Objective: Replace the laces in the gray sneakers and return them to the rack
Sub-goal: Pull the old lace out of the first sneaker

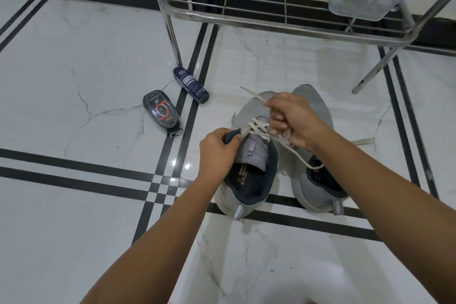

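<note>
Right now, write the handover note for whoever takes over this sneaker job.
Left hand: pinches the left sneaker at its eyelet edge.
Right hand: grips the white lace, free tip sticking out past the fingers.
Both gray sneakers stand on the floor in front of the rack; the right sneaker is beside the first, with a lace end trailing into it.
Done: a few crossings laced on the left sneaker.
Left: finish lacing and tie it, check the right sneaker (its lacing is hidden), put both on the rack.
</note>
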`<move>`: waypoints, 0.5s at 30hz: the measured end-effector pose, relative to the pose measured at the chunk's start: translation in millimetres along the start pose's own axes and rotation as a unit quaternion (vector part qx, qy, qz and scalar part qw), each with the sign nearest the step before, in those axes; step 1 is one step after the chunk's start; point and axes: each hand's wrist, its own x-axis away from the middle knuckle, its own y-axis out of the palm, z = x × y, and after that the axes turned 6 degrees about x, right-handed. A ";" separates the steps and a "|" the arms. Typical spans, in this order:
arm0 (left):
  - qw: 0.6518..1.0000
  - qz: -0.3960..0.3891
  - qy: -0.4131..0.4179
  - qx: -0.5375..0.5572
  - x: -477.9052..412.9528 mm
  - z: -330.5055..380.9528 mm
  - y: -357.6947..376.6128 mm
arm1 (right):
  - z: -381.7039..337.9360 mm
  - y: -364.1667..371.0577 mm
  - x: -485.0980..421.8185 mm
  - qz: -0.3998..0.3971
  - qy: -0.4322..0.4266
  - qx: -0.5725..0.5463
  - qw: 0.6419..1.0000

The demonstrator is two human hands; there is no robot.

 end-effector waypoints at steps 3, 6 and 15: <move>1.000 0.005 0.004 0.000 2.4 2.0 1.5 | 1.9 -1.3 -3.1 -0.015 -0.049 0.506 0.861; 1.000 0.002 0.009 -0.005 2.7 1.9 1.9 | 3.8 2.4 -4.0 -0.108 -0.062 0.708 0.696; 1.000 -0.010 0.013 -0.012 2.2 3.6 2.5 | 6.9 -7.4 -6.0 -0.007 0.073 -0.135 0.988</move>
